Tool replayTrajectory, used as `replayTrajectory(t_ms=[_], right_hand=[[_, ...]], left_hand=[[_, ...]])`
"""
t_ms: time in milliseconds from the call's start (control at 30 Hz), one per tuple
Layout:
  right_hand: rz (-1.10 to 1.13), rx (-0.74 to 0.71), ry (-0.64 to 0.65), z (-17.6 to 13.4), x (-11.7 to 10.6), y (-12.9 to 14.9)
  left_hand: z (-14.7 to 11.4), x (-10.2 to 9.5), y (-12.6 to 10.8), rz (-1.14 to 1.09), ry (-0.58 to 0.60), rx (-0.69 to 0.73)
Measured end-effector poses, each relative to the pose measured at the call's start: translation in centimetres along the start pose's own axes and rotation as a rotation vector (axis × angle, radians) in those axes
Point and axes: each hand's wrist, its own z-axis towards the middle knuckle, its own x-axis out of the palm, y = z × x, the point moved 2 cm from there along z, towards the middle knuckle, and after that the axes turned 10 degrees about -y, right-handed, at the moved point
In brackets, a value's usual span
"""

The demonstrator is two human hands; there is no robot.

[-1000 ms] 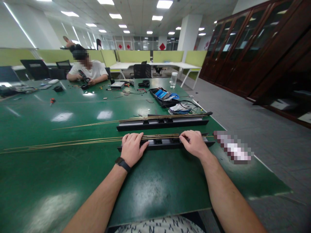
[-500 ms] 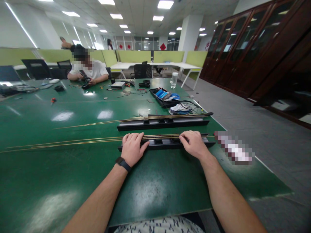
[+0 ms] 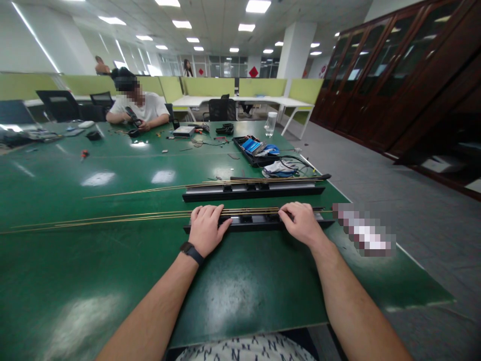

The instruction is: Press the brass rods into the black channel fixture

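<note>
Across the green table in front of me lies a long black rail [image 3: 259, 227] with pale strips and dark blocks inside. Several thin brass-coloured rods [image 3: 150, 216] run along it and stick out far past its left end. My left hand [image 3: 206, 226], with a dark band on the wrist, is closed over the rail's left part, fingers across the rods and thumb on the near side. At the right part, my right hand [image 3: 299, 220] pinches the rods between thumb and bent fingers. Its fingertips are partly hidden.
Behind lies a second black rail [image 3: 255, 193] with more thin rods. Farther back are a black tray [image 3: 250, 159] with blue items, a crumpled glove [image 3: 280, 169] and a clear jug [image 3: 270, 124]. A blurred-out flat object [image 3: 363, 229] lies at right. A person [image 3: 137, 108] sits across the table.
Both hands keep their places on the rods and rail. The whole view has shifted very slightly, and a person far in the background has moved to the right.
</note>
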Motion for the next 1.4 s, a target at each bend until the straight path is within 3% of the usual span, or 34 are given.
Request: replayTrajectory(t_ms=[1400], right_hand=[[-0.007,0.031,0.003,0.02,0.1,-0.53]], left_hand=[[0.1,-0.11,-0.07,0.005,0.007,0.004]])
